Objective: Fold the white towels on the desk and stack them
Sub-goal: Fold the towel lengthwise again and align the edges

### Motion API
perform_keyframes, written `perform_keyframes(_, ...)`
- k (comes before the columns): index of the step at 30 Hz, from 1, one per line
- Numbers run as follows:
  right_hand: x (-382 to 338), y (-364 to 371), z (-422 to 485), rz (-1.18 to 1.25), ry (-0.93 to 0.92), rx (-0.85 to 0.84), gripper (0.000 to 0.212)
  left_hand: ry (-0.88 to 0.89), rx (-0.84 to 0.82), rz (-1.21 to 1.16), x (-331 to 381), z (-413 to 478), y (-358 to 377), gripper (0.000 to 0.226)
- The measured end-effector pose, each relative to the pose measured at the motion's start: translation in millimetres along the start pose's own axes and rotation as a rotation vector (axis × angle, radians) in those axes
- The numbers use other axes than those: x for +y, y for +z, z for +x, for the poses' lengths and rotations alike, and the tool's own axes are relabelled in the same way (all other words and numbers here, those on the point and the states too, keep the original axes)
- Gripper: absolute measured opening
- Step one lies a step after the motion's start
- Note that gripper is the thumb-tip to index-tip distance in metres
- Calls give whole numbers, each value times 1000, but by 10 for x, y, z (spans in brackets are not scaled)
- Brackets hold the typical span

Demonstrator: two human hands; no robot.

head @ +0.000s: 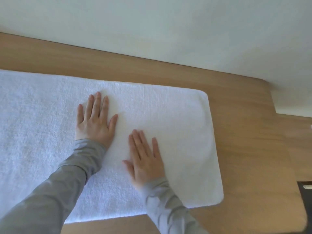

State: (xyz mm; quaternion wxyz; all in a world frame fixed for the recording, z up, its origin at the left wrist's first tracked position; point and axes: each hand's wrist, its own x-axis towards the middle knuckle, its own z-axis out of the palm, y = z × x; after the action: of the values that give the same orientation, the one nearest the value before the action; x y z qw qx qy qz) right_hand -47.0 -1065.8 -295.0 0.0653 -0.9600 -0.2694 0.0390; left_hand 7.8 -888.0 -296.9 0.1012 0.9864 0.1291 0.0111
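Note:
A white towel (182, 125) lies spread flat on the wooden desk (253, 149), running off the left edge of the view. Its right end looks like a folded double layer with rounded corners. My left hand (95, 119) lies palm down on the towel near its middle, fingers straight and spread. My right hand (145, 159) presses flat on the towel a little nearer to me and to the right, fingers straight too. Both arms wear grey sleeves.
A pale wall (152, 22) runs along the desk's far edge. A white ledge or object (293, 103) juts in at the right. A dark object (306, 193) sits at the right edge, partly cut off. Bare desk wood shows to the right of the towel.

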Motion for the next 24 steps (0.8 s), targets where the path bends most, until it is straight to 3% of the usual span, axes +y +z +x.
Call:
perform_keyframes(4, 848, -125, -517, -37, 256, -24, 65, 7, 15, -1, -23, 10, 51, 70)
perform_keyframes(9, 1416, -290, -929, 37, 661, -10, 95, 19, 29, 5, -28, 8, 66, 71)
perform_keyframes(11, 1157, -333, -881, -13, 602, 33, 82, 18, 27, 6, -22, 3, 62, 68)
perform_keyframes(15, 515, -105, -906, -65, 274, -49, 67, 27, -33, -34, 42, -61, -45, 72)
perform_keyframes(21, 967, -160, -1375, -27, 459, -166, 65, 145, -174, -70, 578, -763, -83, 75)
perform_keyframes(24, 1204, -222, -1485, 49, 474, -229, 69, 123, -209, -49, 813, -1017, 9, 77)
